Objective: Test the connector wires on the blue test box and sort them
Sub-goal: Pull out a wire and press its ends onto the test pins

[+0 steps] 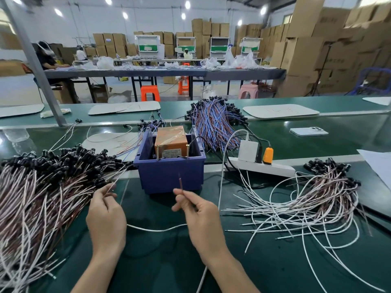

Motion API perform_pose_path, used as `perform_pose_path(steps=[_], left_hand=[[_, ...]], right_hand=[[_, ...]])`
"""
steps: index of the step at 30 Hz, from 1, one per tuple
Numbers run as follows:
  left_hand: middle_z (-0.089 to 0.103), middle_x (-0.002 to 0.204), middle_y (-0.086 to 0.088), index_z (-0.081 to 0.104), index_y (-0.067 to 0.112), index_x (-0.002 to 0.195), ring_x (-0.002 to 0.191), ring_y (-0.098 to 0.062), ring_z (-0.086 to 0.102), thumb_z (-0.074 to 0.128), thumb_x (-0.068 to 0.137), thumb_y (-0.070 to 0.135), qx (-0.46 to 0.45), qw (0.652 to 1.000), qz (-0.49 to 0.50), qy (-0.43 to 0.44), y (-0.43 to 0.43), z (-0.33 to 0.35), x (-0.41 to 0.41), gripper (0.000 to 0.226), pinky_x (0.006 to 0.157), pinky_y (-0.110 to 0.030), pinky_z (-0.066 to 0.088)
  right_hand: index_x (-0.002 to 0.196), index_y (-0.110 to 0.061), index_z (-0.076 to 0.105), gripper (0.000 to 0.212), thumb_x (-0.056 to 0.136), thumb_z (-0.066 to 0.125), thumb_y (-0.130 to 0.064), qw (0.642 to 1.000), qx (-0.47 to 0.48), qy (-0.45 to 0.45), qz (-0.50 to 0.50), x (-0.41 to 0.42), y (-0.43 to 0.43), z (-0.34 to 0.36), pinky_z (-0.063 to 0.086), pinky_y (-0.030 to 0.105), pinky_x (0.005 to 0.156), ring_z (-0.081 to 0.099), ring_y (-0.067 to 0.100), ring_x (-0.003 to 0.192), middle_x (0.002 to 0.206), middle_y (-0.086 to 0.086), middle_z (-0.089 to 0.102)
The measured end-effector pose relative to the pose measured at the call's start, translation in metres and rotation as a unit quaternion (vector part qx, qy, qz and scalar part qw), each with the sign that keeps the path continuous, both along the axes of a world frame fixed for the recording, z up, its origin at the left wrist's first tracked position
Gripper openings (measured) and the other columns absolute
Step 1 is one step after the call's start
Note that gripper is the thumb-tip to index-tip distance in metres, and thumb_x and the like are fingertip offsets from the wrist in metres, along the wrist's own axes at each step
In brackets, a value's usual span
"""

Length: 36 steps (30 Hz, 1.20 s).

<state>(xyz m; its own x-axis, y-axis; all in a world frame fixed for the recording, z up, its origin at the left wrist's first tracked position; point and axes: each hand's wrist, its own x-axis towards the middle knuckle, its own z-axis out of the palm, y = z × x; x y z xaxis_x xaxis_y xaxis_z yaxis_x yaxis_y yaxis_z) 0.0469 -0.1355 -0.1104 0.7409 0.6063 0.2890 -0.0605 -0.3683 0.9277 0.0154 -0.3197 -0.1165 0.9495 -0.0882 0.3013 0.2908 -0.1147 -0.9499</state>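
Note:
The blue test box (pixel 169 174) stands at the middle of the green bench, with an orange unit (pixel 171 138) and two upright brass screws inside. My left hand (pixel 105 212) pinches a thin wire end (pixel 115 182) that leads into the big pile of brown and white wires (pixel 42 187) on the left. In front of the box, my right hand (pixel 201 216) pinches a short brown wire end (pixel 181 182) that points upward. A white wire (pixel 156 229) loops between both hands. A second pile of white wires (pixel 306 204) lies on the right.
A white power strip (pixel 262 166) with an orange plug and a charger sits right of the box. Blue and brown wires (pixel 213 121) are heaped behind it. A phone (pixel 309 131) lies at the far right. Other people sit at tables in the background, with cardboard boxes beyond.

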Motion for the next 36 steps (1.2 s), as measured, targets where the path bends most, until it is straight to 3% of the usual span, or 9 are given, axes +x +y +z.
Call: perform_pose_path(steps=[2,5,9,13,20,23,26,31,36], left_hand=[[0.062,0.084,0.003,0.062,0.023,0.115,0.059,-0.021,0.049,0.036,0.102,0.012,-0.019,1.0,-0.008,-0.015,0.0,-0.001,0.0,0.031,0.056,-0.031,0.041],[0.054,0.07,0.002,0.06,0.024,0.117,0.053,-0.02,0.041,0.038,0.105,0.019,-0.02,0.999,-0.026,-0.035,-0.001,-0.003,-0.002,0.026,0.042,-0.021,0.031],[0.056,0.07,0.001,0.059,0.03,0.112,0.052,-0.008,0.043,0.042,0.106,0.026,0.012,0.997,-0.051,-0.06,-0.007,0.0,-0.005,0.019,0.047,-0.019,0.035],[0.056,0.069,0.003,0.061,0.028,0.104,0.053,-0.003,0.047,0.046,0.105,0.025,0.02,0.995,-0.064,-0.069,-0.011,0.001,-0.004,0.016,0.048,-0.014,0.036],[0.057,0.064,0.001,0.051,0.026,0.112,0.052,-0.011,0.053,0.039,0.107,0.025,0.049,0.993,-0.022,-0.107,-0.017,0.002,0.004,0.012,0.046,-0.026,0.037],[0.056,0.063,0.006,0.046,0.025,0.124,0.051,-0.011,0.053,0.036,0.106,0.029,0.107,0.986,-0.028,-0.122,-0.025,0.005,0.011,0.02,0.051,-0.037,0.037],[0.055,0.064,0.007,0.043,0.029,0.124,0.056,-0.025,0.056,0.033,0.106,0.03,0.151,0.979,-0.046,-0.13,-0.031,0.008,0.018,0.02,0.059,-0.036,0.039],[0.051,0.063,0.017,0.05,0.032,0.13,0.054,-0.007,0.05,0.032,0.103,0.04,0.154,0.974,-0.066,-0.154,-0.029,0.006,0.02,0.032,0.057,-0.032,0.04],[0.046,0.058,0.019,0.057,0.027,0.131,0.054,-0.003,0.05,0.036,0.102,0.037,0.158,0.97,-0.083,-0.165,-0.029,0.008,0.019,0.037,0.053,-0.02,0.035]], right_hand=[[0.111,-0.044,0.07,0.02,0.099,0.055,-0.044,0.999,0.036,0.004,-0.037,0.003,-0.005,0.001,0.035,0.013,0.053,0.041,0.001,0.053,0.071,-0.012,0.068],[0.124,-0.04,0.066,0.03,0.098,0.051,-0.047,0.996,0.051,0.006,-0.074,0.006,-0.011,0.003,0.031,0.014,0.048,0.036,0.002,0.047,0.063,-0.011,0.06],[0.129,-0.055,0.042,0.03,0.099,0.047,-0.052,0.992,-0.002,-0.039,-0.116,0.008,-0.012,0.0,0.035,0.017,0.051,0.043,0.004,0.049,0.069,-0.01,0.063],[0.113,-0.05,0.049,0.015,0.102,0.04,-0.054,0.983,-0.049,-0.073,-0.16,0.012,-0.01,-0.001,0.038,0.02,0.053,0.052,0.007,0.052,0.07,-0.012,0.063],[0.123,-0.042,0.048,0.03,0.1,0.034,-0.055,0.968,-0.092,-0.104,-0.208,0.031,-0.003,0.003,0.044,0.028,0.053,0.056,0.011,0.053,0.061,-0.01,0.06],[0.124,-0.045,0.044,0.026,0.101,0.034,-0.053,0.966,-0.11,-0.101,-0.213,0.04,-0.001,0.004,0.044,0.023,0.053,0.06,0.01,0.057,0.061,-0.011,0.061],[0.122,-0.048,0.042,0.026,0.1,0.033,-0.054,0.964,-0.121,-0.101,-0.215,0.046,0.0,0.005,0.04,0.016,0.055,0.062,0.005,0.062,0.062,-0.013,0.063],[0.121,-0.049,0.045,0.025,0.1,0.033,-0.057,0.966,-0.122,-0.113,-0.2,0.045,-0.001,0.002,0.043,0.017,0.056,0.063,0.007,0.062,0.077,-0.019,0.065],[0.119,-0.052,0.045,0.024,0.098,0.035,-0.057,0.967,-0.111,-0.121,-0.194,0.044,-0.001,0.001,0.045,0.013,0.057,0.064,0.006,0.062,0.076,-0.019,0.066]])
